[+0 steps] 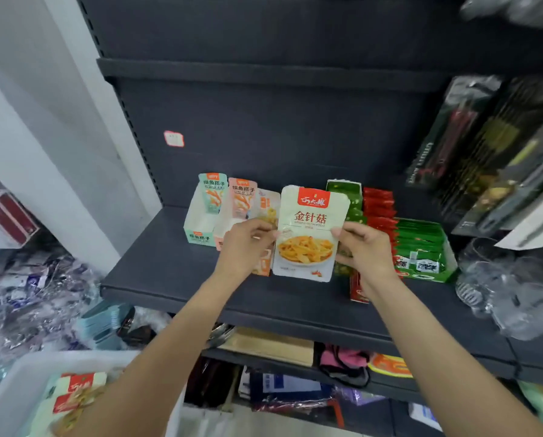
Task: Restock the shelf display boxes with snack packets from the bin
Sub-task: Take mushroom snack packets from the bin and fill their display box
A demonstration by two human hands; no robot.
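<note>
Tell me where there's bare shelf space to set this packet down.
Bare shelf lies left of the teal box, and along the front edge below the packet. From the teal box to the green packets it is crowded; glassware fills the right end.

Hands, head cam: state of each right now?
Left hand: closed, pinching the left edge of the cream snack packet.
Right hand: closed, pinching the same packet's right edge.
</note>
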